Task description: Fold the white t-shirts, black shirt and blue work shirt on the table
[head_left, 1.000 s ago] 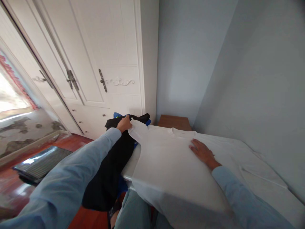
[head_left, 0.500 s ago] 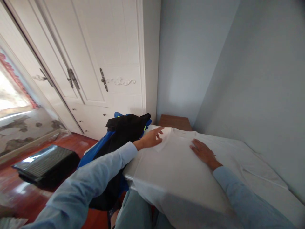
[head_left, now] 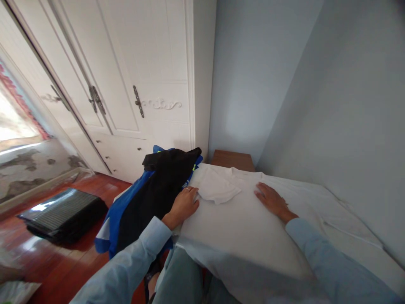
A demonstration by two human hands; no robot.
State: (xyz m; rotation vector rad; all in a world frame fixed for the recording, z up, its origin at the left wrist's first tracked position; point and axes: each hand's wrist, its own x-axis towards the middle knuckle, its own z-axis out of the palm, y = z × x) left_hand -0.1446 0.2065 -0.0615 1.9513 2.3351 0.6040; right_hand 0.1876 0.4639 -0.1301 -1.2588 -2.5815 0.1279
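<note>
A white T-shirt (head_left: 240, 223) is spread over the white table, its neckline at the far edge and its lower part hanging over the near edge. One short sleeve (head_left: 218, 185) lies folded inward on the shirt's left side. My left hand (head_left: 183, 207) rests at the shirt's left edge, just beside that sleeve, fingers extended and thumb apart. Flat on the fabric near the collar is my right hand (head_left: 272, 202), open, holding nothing. The shirt's right sleeve area is partly under my right forearm.
Black and blue garments (head_left: 158, 181) are heaped at the table's left side. A black plastic-wrapped stack (head_left: 63, 215) sits on the red wooden floor. Behind the table stands a brown wooden piece (head_left: 232, 158). A white wardrobe (head_left: 161, 55) and grey walls enclose the space.
My left hand has moved left and toward me, from over the collar side to the shirt's left edge. The sleeve now lies folded inward. My right hand has stayed in place.
</note>
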